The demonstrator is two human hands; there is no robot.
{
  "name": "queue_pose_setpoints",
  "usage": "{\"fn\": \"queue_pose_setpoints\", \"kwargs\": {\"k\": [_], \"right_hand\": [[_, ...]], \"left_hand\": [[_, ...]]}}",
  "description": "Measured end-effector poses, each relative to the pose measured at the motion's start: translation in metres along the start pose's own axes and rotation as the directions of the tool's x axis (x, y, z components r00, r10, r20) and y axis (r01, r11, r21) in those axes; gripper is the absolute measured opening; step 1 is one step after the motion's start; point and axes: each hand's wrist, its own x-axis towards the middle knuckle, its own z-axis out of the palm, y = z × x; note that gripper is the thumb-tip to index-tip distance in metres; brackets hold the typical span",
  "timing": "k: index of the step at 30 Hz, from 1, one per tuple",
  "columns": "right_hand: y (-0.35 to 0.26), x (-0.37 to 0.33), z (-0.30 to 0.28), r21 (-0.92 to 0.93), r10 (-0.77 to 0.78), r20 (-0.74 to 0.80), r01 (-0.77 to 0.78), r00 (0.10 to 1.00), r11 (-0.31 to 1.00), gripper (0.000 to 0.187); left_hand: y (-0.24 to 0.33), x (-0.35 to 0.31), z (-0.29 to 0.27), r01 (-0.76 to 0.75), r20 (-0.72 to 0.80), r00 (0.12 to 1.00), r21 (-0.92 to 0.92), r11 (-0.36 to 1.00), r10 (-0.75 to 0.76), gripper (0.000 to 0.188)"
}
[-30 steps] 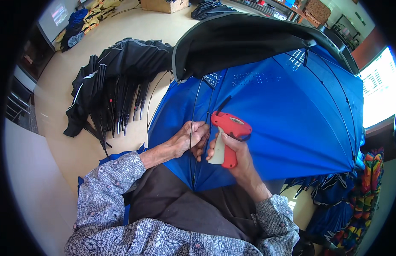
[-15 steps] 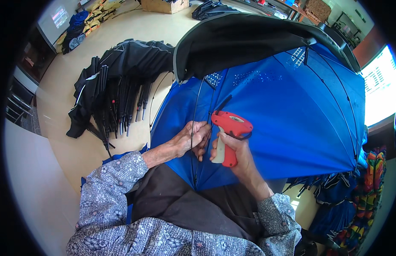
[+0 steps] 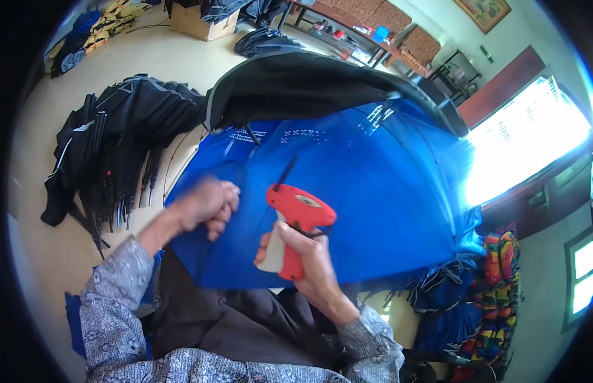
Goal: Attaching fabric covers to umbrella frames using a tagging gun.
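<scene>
An open umbrella, blue inside (image 3: 373,210) and black outside (image 3: 309,80), lies across my lap with its thin ribs on the blue side. My right hand (image 3: 303,255) is wrapped round the grip of a red and white tagging gun (image 3: 303,203), whose dark needle end points up and away over the blue cloth. To its left, my left hand (image 3: 207,204) is held over the cloth with its fingers curled. Motion smears it, and whatever lies between those fingers cannot be made out.
Folded black umbrellas (image 3: 124,127) lie in a pile at the left. A cardboard box (image 3: 204,25) and another dark umbrella bundle (image 3: 268,43) stand farther back. At the right are blue folded umbrellas (image 3: 443,313) and rainbow-coloured ones (image 3: 497,293), below a bright window (image 3: 532,140).
The whole view has swung, so everything sits farther left. My left hand has come away from the umbrella rib and from the tagging gun's tip. The right hand keeps its grip.
</scene>
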Motion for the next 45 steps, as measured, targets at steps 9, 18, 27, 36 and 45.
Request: {"fn": "queue_pose_setpoints", "kwargs": {"k": [9, 18, 27, 36, 45], "right_hand": [[-0.103, -0.071, -0.009, -0.127, -0.575, 0.059, 0.577, 0.816, 0.807, 0.020], [0.041, -0.012, -0.022, -0.109, 0.069, 0.293, -0.038, 0.954, 0.993, 0.019], [0.062, -0.006, -0.025, -0.095, 0.149, 0.348, -0.123, 0.926, 0.988, 0.022], [0.060, -0.007, -0.030, -0.109, 0.170, 0.341, -0.141, 0.925, 0.984, 0.021], [0.034, -0.002, -0.032, -0.093, 0.096, 0.215, -0.078, 0.972, 0.993, 0.018]], "left_hand": [[-0.023, 0.020, -0.137, -0.009, -0.465, 0.884, -0.123, 0.992, -0.049, 0.035], [0.051, 0.030, -0.082, -0.410, -0.520, 0.379, 0.648, 0.642, 0.766, 0.038], [0.110, 0.043, 0.051, -0.318, 0.589, 0.402, 0.808, -0.497, 0.701, 0.053], [0.150, 0.070, -0.124, -0.033, -0.508, 0.284, 0.842, 0.538, 0.813, 0.019], [-0.011, 0.011, -0.024, -0.133, -0.384, 0.920, -0.102, 0.986, 0.084, 0.030]]}}
